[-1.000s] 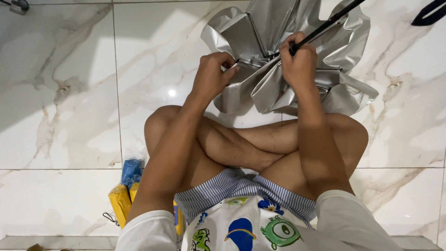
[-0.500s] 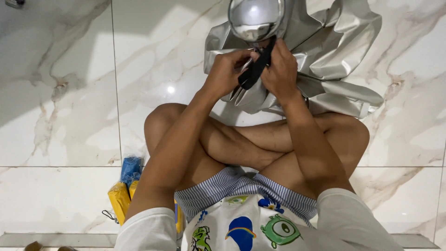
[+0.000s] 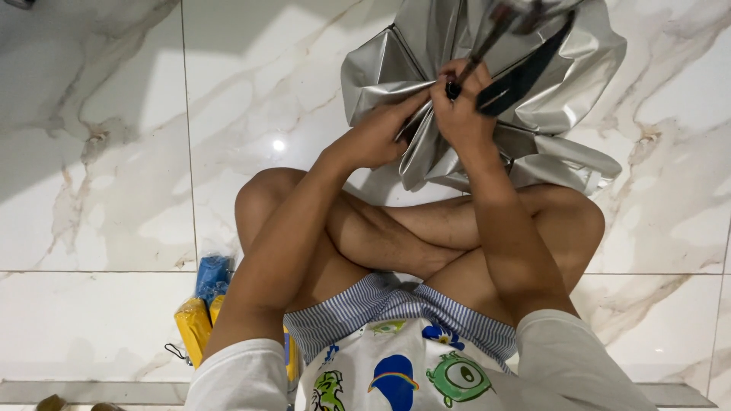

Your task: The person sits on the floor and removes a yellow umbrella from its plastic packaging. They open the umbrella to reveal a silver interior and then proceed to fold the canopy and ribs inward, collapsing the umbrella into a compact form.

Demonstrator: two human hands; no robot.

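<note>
Silver umbrella [image 3: 548, 99], one; left hand [image 3: 377, 137], right hand [image 3: 461, 114] both gripping it.

I see a shiny silver folding umbrella canopy [image 3: 533, 91] at the far right, creased, with thin dark ribs and a dark strap across it. Under it I see a glossy white marble-tile floor [image 3: 91, 190] veined in beige and grey, cut by thin grey grout lines. Near me are blue-and-white striped shorts [image 3: 365, 304] and a white printed shirt [image 3: 403, 373] bearing a blue shape and a green 1-eyed cartoon figure. At the near left I make out a yellow and blue folded bundle [image 3: 199, 320] with a small black loop.
</note>
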